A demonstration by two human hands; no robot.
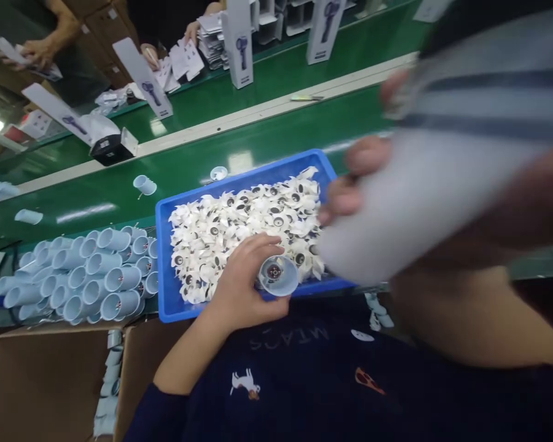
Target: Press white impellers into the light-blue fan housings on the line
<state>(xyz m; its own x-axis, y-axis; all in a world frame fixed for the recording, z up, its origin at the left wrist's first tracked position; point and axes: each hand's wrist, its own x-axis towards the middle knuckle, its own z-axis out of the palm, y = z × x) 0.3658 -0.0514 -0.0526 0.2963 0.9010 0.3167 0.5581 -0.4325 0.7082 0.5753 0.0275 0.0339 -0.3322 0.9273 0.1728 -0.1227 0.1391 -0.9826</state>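
My left hand grips a light-blue cylindrical plastic housing, thumb below and fingers above. Its open end faces up toward me, and a small round motor-like part shows inside. Just behind it stands a blue tray heaped with white fan blade wheels, many with dark round centres. On the right, a large blurred pale shape with grey bands covers much of the view. Blurred fingers show at its left edge; whose they are and what they hold is unclear. My right hand cannot be made out for certain.
Many light-blue housings lie piled left of the tray. A few loose ones rest on the green bench. Cardboard boxes stand below. Across the bench are upright white fan cartons and other people's hands with papers.
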